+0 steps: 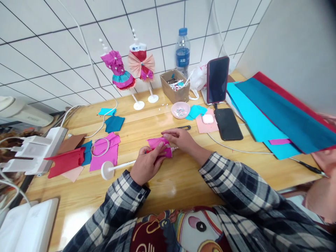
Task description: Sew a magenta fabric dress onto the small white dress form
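A small white dress-form stand (pixel 119 166) lies on its side above the table, its round base toward the left. My left hand (pixel 148 164) is closed around its body, thumb on top. Magenta fabric (pixel 154 142) wraps the body, and a bit of red shows by the left fingers. My right hand (pixel 182 140) is at the other end, its fingers bent together over the fabric's upper edge; the fingertips are partly hidden. Just beyond the right hand lies a pair of black snips (pixel 186 127).
Two dressed mini forms (pixel 118 70) stand by the tiled wall. Around them are a cardboard box (pixel 175 89), a pink dish of beads (pixel 180 110), a bottle (pixel 182 52) and two phones (pixel 229 123). Fabric pieces (pixel 103 154) and a power strip (pixel 49 147) lie left, coloured sheets (pixel 283 112) right.
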`<state>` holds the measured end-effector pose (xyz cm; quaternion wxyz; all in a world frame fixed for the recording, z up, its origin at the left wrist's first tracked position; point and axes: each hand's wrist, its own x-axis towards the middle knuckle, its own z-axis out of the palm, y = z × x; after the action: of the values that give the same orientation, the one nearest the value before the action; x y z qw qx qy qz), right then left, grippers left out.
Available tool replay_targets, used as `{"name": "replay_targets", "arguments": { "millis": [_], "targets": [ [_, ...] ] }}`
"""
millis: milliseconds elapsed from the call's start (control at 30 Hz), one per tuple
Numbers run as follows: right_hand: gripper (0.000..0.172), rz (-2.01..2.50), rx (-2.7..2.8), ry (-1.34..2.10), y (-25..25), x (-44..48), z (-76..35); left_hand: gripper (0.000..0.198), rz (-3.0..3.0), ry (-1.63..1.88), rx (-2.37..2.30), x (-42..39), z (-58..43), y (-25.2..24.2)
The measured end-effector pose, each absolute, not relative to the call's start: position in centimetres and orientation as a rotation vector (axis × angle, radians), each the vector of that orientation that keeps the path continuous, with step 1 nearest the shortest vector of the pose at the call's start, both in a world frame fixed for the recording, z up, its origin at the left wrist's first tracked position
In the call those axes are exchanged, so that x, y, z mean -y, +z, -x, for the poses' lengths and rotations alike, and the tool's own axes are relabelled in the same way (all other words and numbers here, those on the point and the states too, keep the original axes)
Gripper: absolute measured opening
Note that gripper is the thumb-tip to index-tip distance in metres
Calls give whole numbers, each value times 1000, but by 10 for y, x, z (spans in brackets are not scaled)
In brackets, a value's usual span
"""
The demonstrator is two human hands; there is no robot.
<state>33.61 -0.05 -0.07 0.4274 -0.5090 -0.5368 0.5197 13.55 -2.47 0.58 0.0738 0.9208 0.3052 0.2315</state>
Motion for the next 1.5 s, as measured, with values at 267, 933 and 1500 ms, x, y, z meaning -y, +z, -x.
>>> {"name": "replay_targets", "arguments": {
  "millis": [267, 933, 1500],
  "targets": [
    [33, 1194, 1721, 977, -5, 10, -344, 75, -2839, 732, -900, 26, -134, 1],
    [30, 1359, 1555, 985, -5, 18, -341, 67, -2872, 704, -963, 30, -136, 2],
    [27, 1244, 1239, 1218, 17, 38, -340, 79, -2912, 859, -796, 26, -131, -9]
  ]
}}
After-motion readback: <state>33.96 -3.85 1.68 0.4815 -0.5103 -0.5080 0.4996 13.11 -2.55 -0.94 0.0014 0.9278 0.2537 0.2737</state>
